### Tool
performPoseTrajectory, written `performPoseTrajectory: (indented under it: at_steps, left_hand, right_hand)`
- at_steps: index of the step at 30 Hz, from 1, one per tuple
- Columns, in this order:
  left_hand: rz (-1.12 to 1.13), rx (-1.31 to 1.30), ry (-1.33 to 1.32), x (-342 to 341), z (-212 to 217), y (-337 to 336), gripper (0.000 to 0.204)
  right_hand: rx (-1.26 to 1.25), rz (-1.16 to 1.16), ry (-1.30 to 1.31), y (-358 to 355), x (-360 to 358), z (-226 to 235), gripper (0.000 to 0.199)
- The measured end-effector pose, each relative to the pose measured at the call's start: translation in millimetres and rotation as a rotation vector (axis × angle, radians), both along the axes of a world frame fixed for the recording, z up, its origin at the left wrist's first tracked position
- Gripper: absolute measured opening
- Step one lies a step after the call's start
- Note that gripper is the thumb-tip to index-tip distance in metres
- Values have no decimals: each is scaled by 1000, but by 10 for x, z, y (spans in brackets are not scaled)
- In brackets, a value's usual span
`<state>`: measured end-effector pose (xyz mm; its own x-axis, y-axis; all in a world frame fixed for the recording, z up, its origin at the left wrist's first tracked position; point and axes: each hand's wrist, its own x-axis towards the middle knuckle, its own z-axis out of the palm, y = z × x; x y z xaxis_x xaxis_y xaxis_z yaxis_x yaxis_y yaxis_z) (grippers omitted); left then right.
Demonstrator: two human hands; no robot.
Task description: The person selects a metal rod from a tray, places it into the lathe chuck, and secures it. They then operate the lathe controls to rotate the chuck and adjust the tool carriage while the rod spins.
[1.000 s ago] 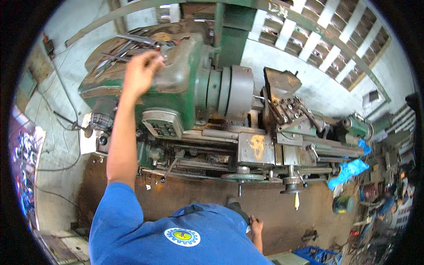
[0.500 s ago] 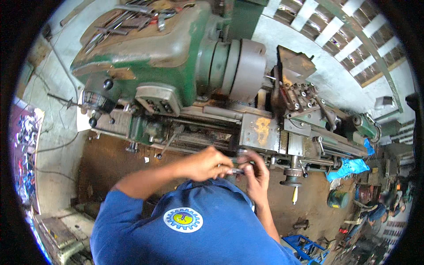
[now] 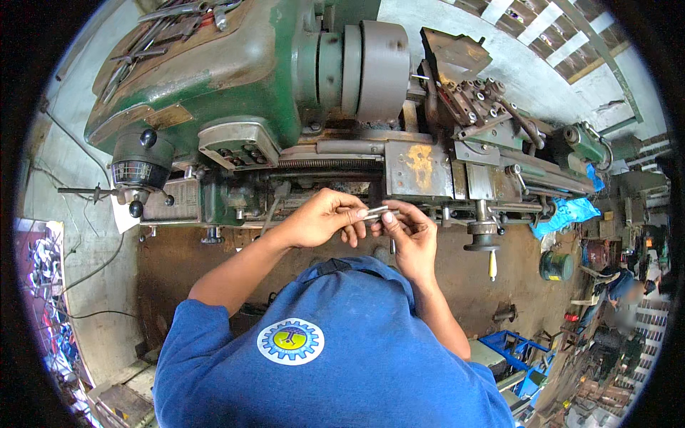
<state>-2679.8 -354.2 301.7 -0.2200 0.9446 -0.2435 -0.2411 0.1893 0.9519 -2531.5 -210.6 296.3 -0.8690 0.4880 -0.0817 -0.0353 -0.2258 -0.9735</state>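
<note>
While I look down over the blue shirt [image 3: 335,371], both of my hands meet in front of the big green lathe [image 3: 235,78], just above my chest. My left hand [image 3: 321,217] is curled narrow, its fingertips pinching one end of a small metal rod [image 3: 378,212]. My right hand [image 3: 410,235] pinches the other end between thumb and forefinger, so the two hands nearly touch.

Around them: the grey chuck [image 3: 378,60] sits above, the tool post [image 3: 474,100] off to the right of it, and the yellow-stained carriage [image 3: 421,167] lies directly behind the rod. A round dial with black knobs [image 3: 135,167] sticks out at the left end of the machine. A blue cloth [image 3: 567,212] hangs at the far right, with a dark green can [image 3: 555,265] on the brown floor below it. Loose tools [image 3: 157,36] lie on top of the machine.

Nothing covers the rod except my own fingertips. Its long axis runs roughly level, left to right, parallel to the lathe bed, tilted slightly upward toward the right.
</note>
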Motion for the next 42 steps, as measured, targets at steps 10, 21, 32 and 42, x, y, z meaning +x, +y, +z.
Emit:
performPoseTrajectory:
  at_steps: [10, 21, 32, 42]
  left_hand:
    - [81, 108, -378, 58, 342, -61, 38]
    - [-35, 162, -423, 74, 700, -95, 47]
    - [-31, 152, -451, 229, 745, 151, 49]
    - [-36, 157, -487, 345, 738, 356, 50]
  right_hand:
    - [-113, -212, 256, -87, 9, 230, 20]
    - [274, -79, 160, 248, -15, 665, 22]
    - [200, -139, 176, 417, 75, 750, 26]
    - [199, -197, 190, 556, 169, 759, 24]
